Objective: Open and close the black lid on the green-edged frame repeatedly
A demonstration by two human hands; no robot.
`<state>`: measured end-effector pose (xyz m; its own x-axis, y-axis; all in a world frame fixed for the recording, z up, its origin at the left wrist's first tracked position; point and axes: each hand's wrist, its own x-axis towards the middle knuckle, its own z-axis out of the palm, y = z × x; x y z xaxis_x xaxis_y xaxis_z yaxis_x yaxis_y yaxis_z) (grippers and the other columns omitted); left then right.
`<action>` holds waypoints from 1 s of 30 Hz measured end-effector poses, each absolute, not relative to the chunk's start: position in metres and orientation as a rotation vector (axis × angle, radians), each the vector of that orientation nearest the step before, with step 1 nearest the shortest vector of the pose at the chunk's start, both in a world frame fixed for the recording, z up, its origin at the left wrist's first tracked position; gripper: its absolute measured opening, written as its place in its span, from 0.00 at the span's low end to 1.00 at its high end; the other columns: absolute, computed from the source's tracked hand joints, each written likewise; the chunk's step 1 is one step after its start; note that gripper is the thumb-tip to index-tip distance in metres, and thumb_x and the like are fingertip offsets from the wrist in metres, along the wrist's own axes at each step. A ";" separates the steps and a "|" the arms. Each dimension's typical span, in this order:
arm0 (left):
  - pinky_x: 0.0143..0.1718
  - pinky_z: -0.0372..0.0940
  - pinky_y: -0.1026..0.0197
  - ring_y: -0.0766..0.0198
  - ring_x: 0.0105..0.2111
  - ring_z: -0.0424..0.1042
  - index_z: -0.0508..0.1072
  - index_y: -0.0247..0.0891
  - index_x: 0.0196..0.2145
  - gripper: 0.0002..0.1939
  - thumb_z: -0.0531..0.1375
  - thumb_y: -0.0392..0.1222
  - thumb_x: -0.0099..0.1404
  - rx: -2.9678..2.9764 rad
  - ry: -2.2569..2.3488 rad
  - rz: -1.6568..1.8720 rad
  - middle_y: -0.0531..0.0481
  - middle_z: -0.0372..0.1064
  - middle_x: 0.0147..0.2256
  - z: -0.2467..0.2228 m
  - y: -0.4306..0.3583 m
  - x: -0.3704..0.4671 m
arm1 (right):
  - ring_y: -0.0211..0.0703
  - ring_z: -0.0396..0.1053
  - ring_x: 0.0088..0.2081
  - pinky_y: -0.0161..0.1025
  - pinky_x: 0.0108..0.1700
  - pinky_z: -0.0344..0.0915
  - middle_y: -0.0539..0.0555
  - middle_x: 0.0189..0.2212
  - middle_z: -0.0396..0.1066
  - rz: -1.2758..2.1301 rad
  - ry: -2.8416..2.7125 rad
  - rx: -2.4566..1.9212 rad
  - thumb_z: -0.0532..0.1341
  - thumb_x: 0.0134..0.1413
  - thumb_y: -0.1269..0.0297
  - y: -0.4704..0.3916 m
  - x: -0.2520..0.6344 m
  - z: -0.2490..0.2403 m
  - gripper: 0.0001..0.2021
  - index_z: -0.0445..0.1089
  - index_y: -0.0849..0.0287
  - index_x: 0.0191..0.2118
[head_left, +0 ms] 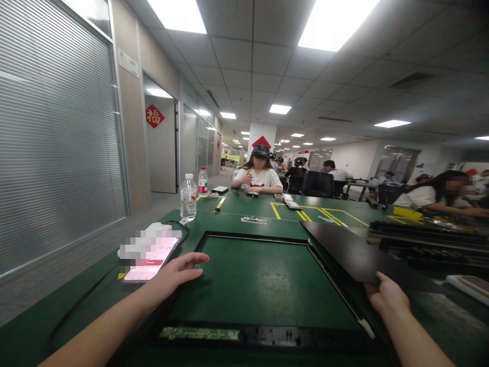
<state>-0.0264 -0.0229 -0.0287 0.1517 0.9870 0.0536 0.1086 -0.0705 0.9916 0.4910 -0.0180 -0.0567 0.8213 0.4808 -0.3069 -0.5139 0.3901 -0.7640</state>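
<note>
A black rectangular frame [244, 236] lies flat on the green table, with the tabletop showing through its middle. Along its near side sits a green circuit board strip [198, 334]. My left hand [183, 270] is over the frame's left side, fingers stretched out and holding nothing. On the right, my right hand [387, 295] grips the near edge of a thin dark panel [351, 250], thumb on top. The panel is tilted and its far left corner reaches the frame's far right corner. My right fingers under the panel are hidden.
Left of the frame lie a lit phone [153, 260] and a dark cable [82, 295]. Two bottles, one clear [188, 199] and one red-capped [202, 182], stand farther back. A person [260, 176] sits opposite. Stacked dark parts [420, 244] lie at right.
</note>
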 end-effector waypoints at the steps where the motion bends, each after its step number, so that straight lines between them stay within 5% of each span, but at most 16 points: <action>1: 0.54 0.52 0.47 0.46 0.50 0.65 0.76 0.42 0.39 0.17 0.63 0.46 0.50 1.409 1.152 1.082 0.43 0.71 0.47 -0.029 -0.022 -0.027 | 0.31 0.68 0.22 0.30 0.27 0.70 0.49 0.38 0.72 0.636 0.042 -0.983 0.56 0.46 0.80 -0.018 0.491 -0.056 0.17 0.65 0.57 0.43; 13: 0.57 0.48 0.50 0.50 0.53 0.62 0.72 0.41 0.44 0.22 0.62 0.48 0.51 1.521 1.149 0.979 0.44 0.68 0.50 -0.035 -0.014 -0.035 | 0.31 0.69 0.23 0.29 0.25 0.71 0.51 0.37 0.72 0.661 0.048 -0.981 0.55 0.49 0.79 -0.014 0.492 -0.058 0.15 0.65 0.58 0.42; 21: 0.56 0.49 0.49 0.50 0.52 0.63 0.71 0.38 0.44 0.20 0.61 0.44 0.53 1.506 1.124 1.001 0.44 0.70 0.48 -0.036 -0.015 -0.033 | 0.31 0.68 0.22 0.28 0.24 0.70 0.47 0.25 0.69 0.667 0.018 -0.972 0.55 0.49 0.78 -0.011 0.492 -0.059 0.07 0.64 0.58 0.32; 30: 0.54 0.53 0.50 0.51 0.51 0.64 0.70 0.38 0.45 0.19 0.60 0.43 0.55 1.500 1.112 0.983 0.44 0.70 0.48 -0.034 -0.012 -0.034 | 0.31 0.67 0.19 0.28 0.23 0.70 0.44 0.19 0.66 0.636 0.002 -0.967 0.56 0.42 0.83 -0.014 0.474 -0.045 0.10 0.63 0.59 0.26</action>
<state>-0.0338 -0.0125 -0.0340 0.2513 0.9667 0.0488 0.1672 -0.0930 0.9815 0.4738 -0.0135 -0.0453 0.8192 0.5026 -0.2763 -0.5044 0.4019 -0.7642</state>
